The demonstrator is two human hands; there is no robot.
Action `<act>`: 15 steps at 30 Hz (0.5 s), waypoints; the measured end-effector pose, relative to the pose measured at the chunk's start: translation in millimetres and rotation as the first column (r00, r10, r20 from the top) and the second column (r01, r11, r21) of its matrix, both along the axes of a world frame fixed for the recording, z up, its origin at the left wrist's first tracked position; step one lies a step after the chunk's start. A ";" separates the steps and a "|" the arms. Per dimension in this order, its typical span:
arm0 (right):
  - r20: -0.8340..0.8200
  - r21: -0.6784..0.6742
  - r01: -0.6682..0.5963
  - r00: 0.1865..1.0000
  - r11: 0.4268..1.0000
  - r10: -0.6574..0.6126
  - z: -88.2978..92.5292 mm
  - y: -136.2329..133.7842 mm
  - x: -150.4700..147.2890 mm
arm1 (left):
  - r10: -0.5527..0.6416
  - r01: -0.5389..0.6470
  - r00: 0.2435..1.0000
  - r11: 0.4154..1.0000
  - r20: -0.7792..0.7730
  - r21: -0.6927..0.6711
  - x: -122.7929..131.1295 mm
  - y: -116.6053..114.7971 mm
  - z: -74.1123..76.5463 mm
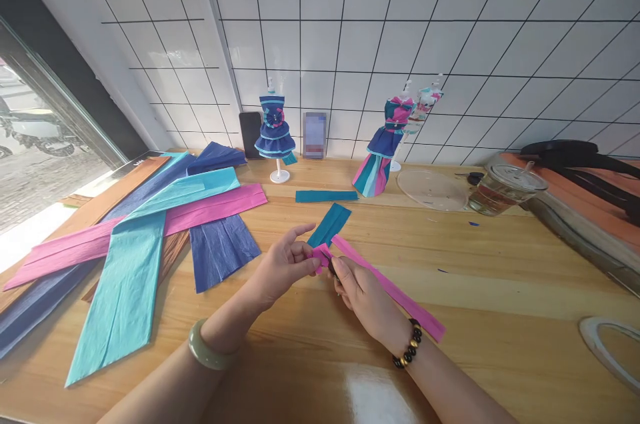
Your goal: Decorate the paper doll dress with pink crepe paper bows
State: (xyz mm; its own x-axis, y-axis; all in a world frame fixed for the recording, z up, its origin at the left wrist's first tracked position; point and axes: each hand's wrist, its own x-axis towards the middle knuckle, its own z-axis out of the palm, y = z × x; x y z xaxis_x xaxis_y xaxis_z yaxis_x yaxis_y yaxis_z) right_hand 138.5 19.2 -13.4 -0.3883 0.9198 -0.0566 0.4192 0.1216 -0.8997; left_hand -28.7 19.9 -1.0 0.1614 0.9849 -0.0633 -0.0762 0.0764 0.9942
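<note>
Over the feed, I have my left grip (281, 267) pinching a small pink piece (321, 252) above the bench (480, 357), my right grip (367, 292) clamped on a dark tool (333, 267) beside it, white tiled wall (340, 44) beyond.

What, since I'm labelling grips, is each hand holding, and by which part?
The left hand pinches a small pink piece by its left side. The right hand grips a small dark tool; the gripped part is too hidden to name.

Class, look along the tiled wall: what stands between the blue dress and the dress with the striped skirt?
In the head view, a pale-screened phone stands between the blue dress and the striped-skirt dress.
</note>
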 end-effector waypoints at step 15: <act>0.026 -0.032 -0.010 1.000 0.999 0.010 1.2 0.0 1.6 | 0.001 -0.001 1.000 1.000 -0.011 -0.020 -2.2 -0.6 3.8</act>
